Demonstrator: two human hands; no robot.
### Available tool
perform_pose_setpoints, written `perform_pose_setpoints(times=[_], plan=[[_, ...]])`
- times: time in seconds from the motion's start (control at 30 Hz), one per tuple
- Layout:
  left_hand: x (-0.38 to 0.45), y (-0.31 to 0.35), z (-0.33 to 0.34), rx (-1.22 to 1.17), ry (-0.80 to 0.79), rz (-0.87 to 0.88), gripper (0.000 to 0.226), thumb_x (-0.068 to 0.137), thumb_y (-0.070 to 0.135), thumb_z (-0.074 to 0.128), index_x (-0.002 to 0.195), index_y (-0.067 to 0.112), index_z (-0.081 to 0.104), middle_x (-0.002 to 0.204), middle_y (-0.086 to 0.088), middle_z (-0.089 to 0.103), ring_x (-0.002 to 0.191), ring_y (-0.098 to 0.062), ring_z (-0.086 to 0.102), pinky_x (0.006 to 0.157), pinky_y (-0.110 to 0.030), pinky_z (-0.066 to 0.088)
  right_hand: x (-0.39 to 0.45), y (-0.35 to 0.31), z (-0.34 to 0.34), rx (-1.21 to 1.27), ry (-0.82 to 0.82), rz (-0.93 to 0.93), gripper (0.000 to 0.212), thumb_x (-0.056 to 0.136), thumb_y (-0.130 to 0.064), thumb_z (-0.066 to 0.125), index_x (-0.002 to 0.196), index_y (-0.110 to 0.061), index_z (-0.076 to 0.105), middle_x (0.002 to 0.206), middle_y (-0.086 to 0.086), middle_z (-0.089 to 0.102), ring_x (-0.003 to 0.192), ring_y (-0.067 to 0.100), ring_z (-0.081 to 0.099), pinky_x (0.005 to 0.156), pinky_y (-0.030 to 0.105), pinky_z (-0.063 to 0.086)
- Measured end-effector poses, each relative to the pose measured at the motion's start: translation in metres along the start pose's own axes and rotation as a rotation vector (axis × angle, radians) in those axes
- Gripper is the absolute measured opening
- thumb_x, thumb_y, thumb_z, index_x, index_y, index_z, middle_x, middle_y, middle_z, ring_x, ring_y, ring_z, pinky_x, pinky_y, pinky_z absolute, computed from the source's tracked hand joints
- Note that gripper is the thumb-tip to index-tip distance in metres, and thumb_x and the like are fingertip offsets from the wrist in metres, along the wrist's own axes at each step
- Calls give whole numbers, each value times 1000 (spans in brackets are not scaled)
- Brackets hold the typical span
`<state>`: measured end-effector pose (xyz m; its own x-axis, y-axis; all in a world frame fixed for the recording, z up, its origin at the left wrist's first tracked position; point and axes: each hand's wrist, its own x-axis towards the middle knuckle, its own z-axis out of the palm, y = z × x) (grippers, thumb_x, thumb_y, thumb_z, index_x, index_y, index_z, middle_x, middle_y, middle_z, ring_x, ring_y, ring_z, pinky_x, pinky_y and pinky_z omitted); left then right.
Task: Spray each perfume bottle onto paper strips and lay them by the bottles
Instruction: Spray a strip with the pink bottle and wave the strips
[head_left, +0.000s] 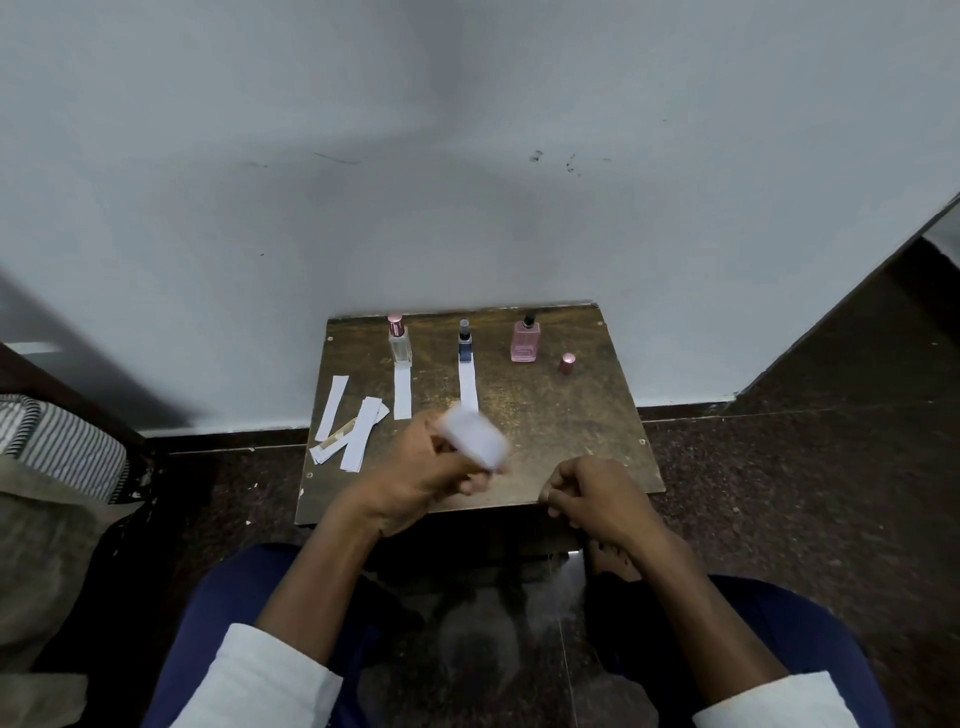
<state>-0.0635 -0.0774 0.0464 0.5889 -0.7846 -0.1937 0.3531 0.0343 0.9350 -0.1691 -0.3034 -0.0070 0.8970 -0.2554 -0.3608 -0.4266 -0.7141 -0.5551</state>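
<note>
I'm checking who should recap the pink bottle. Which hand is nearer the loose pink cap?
Right. The right hand rests at the table's near edge, below the loose pink cap. The left hand, holding a paper strip, is farther left.

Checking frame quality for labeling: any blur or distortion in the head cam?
Head view: the paper strip in the left hand is smeared by motion blur; bottles such as the pink bottle stay fairly sharp; wide-angle bending shows at the edges; dim light, soft shadow on the wall.
</note>
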Motion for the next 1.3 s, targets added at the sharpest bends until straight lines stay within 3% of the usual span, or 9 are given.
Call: perform_pose_setpoints(times=[0.07,0.13,0.33,0.47,0.63,0.8,1.07,1.2,1.3], plan=[[7,-12,-10,782,149,-43,7,90,12,85,93,10,80,78,-3,80,68,-9,75,68,-25,62,2,3,2,-41,34,14,14,87,-41,76,80,-28,77,72,-11,76,64,-1,67,69,34,60],[10,-21,-11,1123,109,-86,3,91,18,86,92,16,83,80,2,81,71,-7,76,76,-30,64,1,4,0,-31,65,57,16,81,-42,81,73,-30,75,69,-14,74,68,2,69,71,39,62],[13,-17,-6,989,133,21,2,92,18,85,94,19,85,81,9,80,72,2,75,67,-8,53,1,-4,-4,55,222,1,20,97,-39,71,83,-26,74,76,-10,75,73,6,70,75,42,61],[16,-20,-4,1077,108,92,6,91,28,87,96,28,85,78,22,73,79,6,72,68,-7,50,-5,-28,-10,287,105,-161,25,109,-31,56,114,-25,81,105,-16,79,101,-4,71,89,21,56],[25,-23,-5,1065,191,178,14,90,35,86,100,25,85,87,12,79,78,4,71,70,-11,54,-10,-39,-2,352,71,-197,47,105,-51,46,95,-16,75,83,8,73,76,21,66,76,52,52],[38,-25,-7,1051,263,260,12,89,27,87,100,24,83,83,16,75,78,4,70,69,-6,50,-8,-39,-8,587,5,-123,25,111,-23,54,127,-24,73,97,-6,83,97,5,77,86,33,60],[73,-28,-15,993,332,315,24,91,24,86,113,23,79,92,13,76,85,2,71,76,-10,55,10,-29,-9,678,94,-29,18,109,-22,59,123,-26,68,95,0,82,86,27,80,79,60,64],[95,-30,-15,945,351,311,20,93,18,83,113,20,79,92,13,75,83,1,71,71,-8,54,27,-29,-12,725,93,-7,15,109,-20,59,121,-23,66,95,0,83,85,30,80,75,53,63],[109,-28,-17,964,375,330,20,94,14,80,114,18,79,92,12,75,82,5,69,71,-5,51,43,-27,-13,728,105,21,14,108,-19,59,119,-25,65,94,-1,83,80,22,80,66,35,60]])
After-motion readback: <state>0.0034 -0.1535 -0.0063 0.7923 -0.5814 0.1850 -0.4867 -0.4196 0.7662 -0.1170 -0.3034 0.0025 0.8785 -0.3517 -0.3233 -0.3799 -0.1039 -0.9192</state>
